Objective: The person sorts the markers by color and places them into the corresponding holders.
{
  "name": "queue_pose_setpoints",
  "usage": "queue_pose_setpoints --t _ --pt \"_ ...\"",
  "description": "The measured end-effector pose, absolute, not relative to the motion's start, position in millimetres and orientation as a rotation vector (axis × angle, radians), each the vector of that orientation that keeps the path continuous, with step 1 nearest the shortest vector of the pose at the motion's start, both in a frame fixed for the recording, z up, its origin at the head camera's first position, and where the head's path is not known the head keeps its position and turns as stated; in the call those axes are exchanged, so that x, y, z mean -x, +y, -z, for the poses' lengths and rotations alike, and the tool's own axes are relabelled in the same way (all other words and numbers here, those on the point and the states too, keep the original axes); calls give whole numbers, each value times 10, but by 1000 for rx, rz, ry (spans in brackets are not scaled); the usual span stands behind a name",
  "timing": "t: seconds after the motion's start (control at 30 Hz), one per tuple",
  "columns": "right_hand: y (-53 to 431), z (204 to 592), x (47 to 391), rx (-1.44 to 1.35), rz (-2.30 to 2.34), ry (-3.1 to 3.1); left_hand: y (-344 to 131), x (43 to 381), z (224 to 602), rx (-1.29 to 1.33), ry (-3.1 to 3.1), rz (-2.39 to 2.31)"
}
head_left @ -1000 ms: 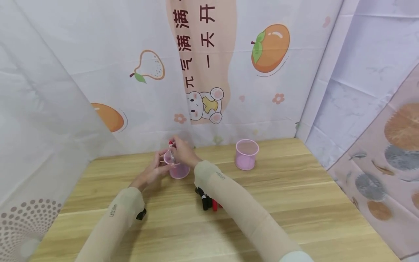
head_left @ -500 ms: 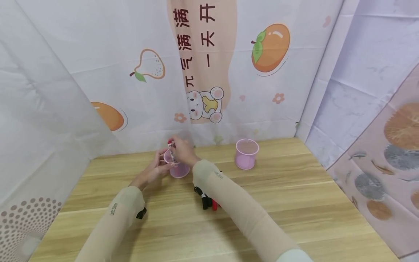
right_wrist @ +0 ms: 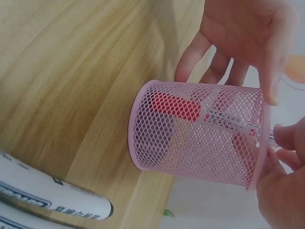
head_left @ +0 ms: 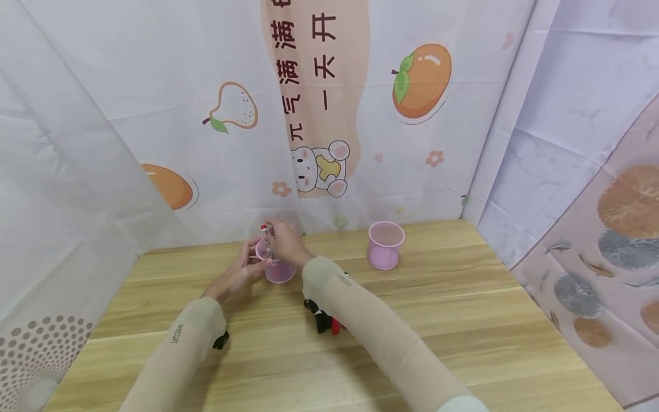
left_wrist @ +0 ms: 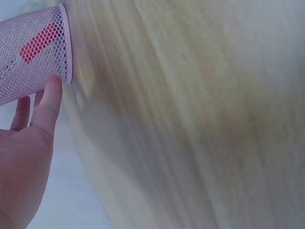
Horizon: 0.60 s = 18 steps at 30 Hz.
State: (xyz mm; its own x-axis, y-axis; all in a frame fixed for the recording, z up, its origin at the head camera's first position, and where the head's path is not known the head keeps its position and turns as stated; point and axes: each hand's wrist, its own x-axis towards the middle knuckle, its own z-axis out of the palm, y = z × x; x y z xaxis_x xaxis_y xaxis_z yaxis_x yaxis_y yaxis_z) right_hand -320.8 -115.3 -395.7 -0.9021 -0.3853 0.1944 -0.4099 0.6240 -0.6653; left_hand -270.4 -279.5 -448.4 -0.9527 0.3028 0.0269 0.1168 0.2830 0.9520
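Note:
A pink mesh pen holder (head_left: 280, 273) stands at the back left of the table. My left hand (head_left: 238, 276) grips its side, thumb at the rim and fingers on the far side; the left wrist view shows fingertips of that hand (left_wrist: 35, 148) against the mesh (left_wrist: 33, 71). My right hand (head_left: 289, 245) pinches a white marker (head_left: 265, 229) over the opening. Through the mesh in the right wrist view, the marker's red cap (right_wrist: 176, 106) points down near the holder's base. The right hand's fingers (right_wrist: 288, 183) are right at the rim.
A second pink mesh holder (head_left: 384, 254) stands at the back right. Black-capped markers (head_left: 321, 321) and a red one (head_left: 335, 327) lie mid-table, partly hidden under the right sleeve (head_left: 370, 303). White marker barrels (right_wrist: 52, 188) appear close in the right wrist view. A printed curtain (head_left: 237, 171) hangs behind.
The head view has shifted slightly. My right hand sits a little lower over the rim with the marker, while my left hand keeps its place on the holder.

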Motion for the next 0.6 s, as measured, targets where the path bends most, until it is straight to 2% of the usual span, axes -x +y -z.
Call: queue_pose_setpoints --t 0.6 --pt "-1092 3930 3219 -727 -1158 -2793 -2753 2710 4441 -439 2447 -1662"
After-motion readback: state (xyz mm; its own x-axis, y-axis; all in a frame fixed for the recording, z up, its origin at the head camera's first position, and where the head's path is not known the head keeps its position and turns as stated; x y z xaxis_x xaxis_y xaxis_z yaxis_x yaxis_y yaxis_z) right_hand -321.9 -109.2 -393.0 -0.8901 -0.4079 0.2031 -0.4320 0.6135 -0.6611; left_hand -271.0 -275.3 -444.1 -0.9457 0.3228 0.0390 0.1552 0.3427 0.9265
